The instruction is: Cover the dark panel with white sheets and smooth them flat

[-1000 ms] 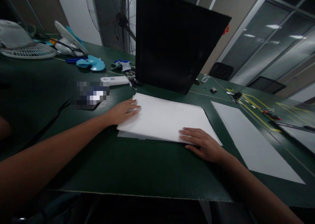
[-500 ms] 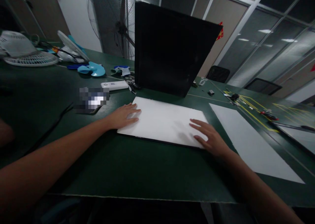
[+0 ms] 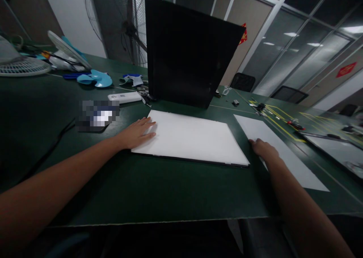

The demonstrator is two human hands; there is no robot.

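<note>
A flat white panel (image 3: 190, 137) with a thin dark edge lies on the green table in front of me. My left hand (image 3: 138, 133) rests on its left end, fingers spread and flat. To the right lies a separate thin white sheet (image 3: 295, 163). At that sheet's near-left edge is my right hand (image 3: 264, 151), its fingers curled closed round the edge; the fingertips are partly hidden.
A large black panel (image 3: 190, 53) stands upright behind the white panel. A pixelated device (image 3: 98, 116), a white stick-shaped case (image 3: 124, 97), a blue fan blade (image 3: 96, 79) and fan parts are at left. Yellow strips (image 3: 280, 122) and a framed panel (image 3: 334, 148) lie at right.
My right hand has left the white panel and moved right to the edge of the separate sheet, its fingers closing. My left hand stays on the panel. The view has turned slightly right.
</note>
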